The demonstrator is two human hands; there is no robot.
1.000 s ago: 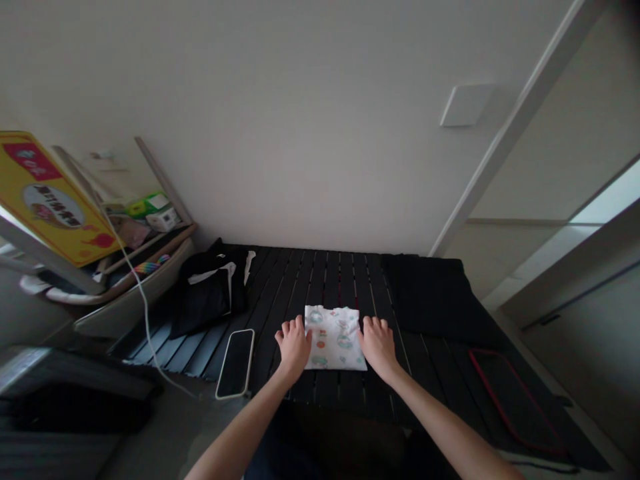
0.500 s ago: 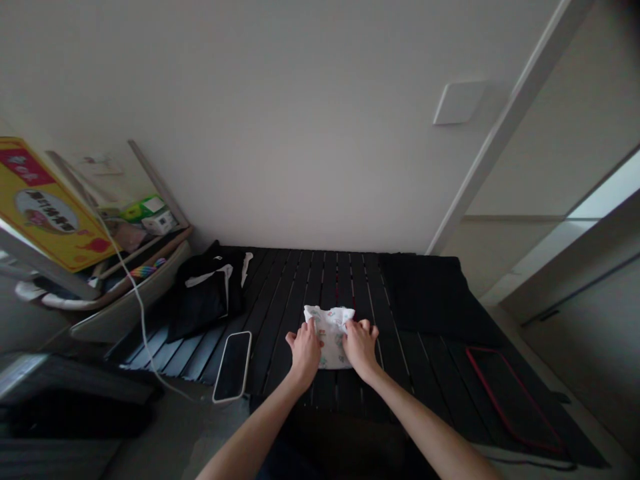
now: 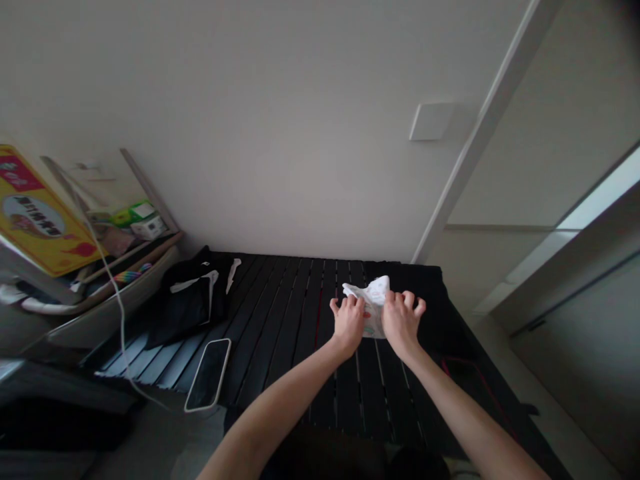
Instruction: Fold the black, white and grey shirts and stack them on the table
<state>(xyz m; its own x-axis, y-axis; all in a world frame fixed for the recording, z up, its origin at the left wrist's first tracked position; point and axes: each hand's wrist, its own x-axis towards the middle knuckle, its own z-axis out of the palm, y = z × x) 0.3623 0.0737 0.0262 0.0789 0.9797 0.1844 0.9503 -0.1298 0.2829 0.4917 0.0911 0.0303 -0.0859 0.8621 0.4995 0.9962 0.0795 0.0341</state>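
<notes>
Left hand (image 3: 348, 325), right hand (image 3: 403, 321), one printed cloth (image 3: 369, 303)

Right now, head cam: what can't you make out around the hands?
Head view only:
- Lower part of the white printed cloth: hidden by the left hand and right hand.
- Cloth's print: too small, creased.
- Red-edged flat item: partly hidden by the right forearm.
- Yellow board: cut off by left edge.

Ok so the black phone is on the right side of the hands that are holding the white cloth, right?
Not the right side: the head view shows the phone to the left of the left hand and the right hand. Those hands are holding the white cloth, as you said.
</notes>
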